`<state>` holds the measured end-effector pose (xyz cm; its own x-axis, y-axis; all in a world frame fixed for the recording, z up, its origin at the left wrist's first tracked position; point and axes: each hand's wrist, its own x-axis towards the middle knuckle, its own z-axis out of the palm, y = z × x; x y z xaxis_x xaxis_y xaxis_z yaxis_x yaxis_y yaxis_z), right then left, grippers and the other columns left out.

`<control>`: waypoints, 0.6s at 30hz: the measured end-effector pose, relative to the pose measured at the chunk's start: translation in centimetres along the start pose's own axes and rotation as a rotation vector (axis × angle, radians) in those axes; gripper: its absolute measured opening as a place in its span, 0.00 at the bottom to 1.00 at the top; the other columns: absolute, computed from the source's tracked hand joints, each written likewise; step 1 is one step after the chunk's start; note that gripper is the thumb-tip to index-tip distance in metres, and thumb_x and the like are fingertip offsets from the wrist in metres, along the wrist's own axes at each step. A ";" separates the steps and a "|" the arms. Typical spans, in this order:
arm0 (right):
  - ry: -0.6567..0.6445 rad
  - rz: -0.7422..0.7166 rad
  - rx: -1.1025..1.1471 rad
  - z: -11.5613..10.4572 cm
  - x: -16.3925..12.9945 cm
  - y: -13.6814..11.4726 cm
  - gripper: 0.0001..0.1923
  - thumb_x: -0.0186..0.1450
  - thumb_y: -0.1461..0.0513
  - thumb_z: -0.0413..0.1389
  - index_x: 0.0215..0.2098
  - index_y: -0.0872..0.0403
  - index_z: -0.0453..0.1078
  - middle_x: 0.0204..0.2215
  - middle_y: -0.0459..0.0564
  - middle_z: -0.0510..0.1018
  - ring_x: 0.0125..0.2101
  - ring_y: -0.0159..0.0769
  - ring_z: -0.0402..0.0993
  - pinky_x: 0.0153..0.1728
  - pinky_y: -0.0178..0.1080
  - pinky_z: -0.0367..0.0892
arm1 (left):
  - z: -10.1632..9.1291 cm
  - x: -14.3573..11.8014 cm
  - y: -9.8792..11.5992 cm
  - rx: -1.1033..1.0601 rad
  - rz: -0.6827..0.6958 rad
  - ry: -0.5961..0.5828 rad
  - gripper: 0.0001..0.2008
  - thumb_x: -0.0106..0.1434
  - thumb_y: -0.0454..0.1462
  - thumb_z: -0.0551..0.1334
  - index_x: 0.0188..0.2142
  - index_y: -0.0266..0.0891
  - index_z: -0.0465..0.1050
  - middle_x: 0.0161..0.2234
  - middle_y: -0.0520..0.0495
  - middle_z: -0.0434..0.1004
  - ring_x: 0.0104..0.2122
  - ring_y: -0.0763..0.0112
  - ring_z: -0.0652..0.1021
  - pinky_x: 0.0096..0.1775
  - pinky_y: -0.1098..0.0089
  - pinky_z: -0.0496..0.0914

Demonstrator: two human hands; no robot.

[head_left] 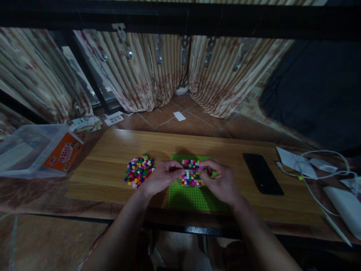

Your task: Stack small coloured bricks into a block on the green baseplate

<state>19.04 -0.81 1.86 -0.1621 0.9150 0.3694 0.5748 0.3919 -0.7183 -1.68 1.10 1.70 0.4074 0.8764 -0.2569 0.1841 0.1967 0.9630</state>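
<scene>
A green studded baseplate (194, 199) lies on the wooden board, with a patch of multicoloured toy bricks (193, 177) set in rows on its upper part. My left hand (163, 177) is at the patch's left edge, thumb and forefinger pinched together at the bricks. On the opposite edge, my right hand (221, 180) has its thumb and forefinger drawn close against the bricks. Whatever sits between either pair of fingertips is too small to make out. A loose pile of small coloured bricks (139, 169) lies left of my left hand. Light green pieces (213, 174) show beside my right fingers.
A black phone (263, 174) lies on the wooden board (113, 150) to the right. White cables (310, 188) and a white box-like device (342, 210) are beyond it. A clear plastic bin (34, 150) with an orange label stands at left. Curtains (141, 75) hang behind.
</scene>
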 end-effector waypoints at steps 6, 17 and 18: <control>0.036 0.151 0.072 0.3 0.0 1.0 0.05 0.62 0.61 0.55 0.33 0.51 0.72 0.23 0.43 0.74 0.23 0.32 0.70 0.27 0.35 0.65 | -0.3 0.4 -0.7 0.021 0.031 0.046 0.10 0.58 0.42 0.62 0.32 0.35 0.73 0.23 0.55 0.67 0.23 0.78 0.65 0.27 0.75 0.60; 0.059 0.042 -0.011 0.2 0.5 1.5 0.15 0.69 0.57 0.48 0.45 0.52 0.74 0.37 0.52 0.78 0.39 0.39 0.75 0.41 0.41 0.70 | -0.6 0.5 -0.9 0.190 0.094 0.070 0.09 0.59 0.39 0.58 0.33 0.36 0.74 0.27 0.52 0.71 0.28 0.74 0.68 0.31 0.73 0.63; 0.050 0.038 -0.014 0.3 0.5 1.5 0.15 0.70 0.57 0.47 0.46 0.52 0.73 0.37 0.52 0.78 0.39 0.39 0.75 0.42 0.42 0.70 | -0.6 0.5 -0.9 0.198 0.099 0.074 0.09 0.60 0.39 0.58 0.33 0.36 0.74 0.27 0.52 0.71 0.28 0.74 0.68 0.31 0.73 0.63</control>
<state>19.62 0.29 0.77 -0.1003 0.9230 0.3715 0.5908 0.3557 -0.7242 -2.23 1.61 0.77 0.3672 0.9183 -0.1478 0.3216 0.0238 0.9466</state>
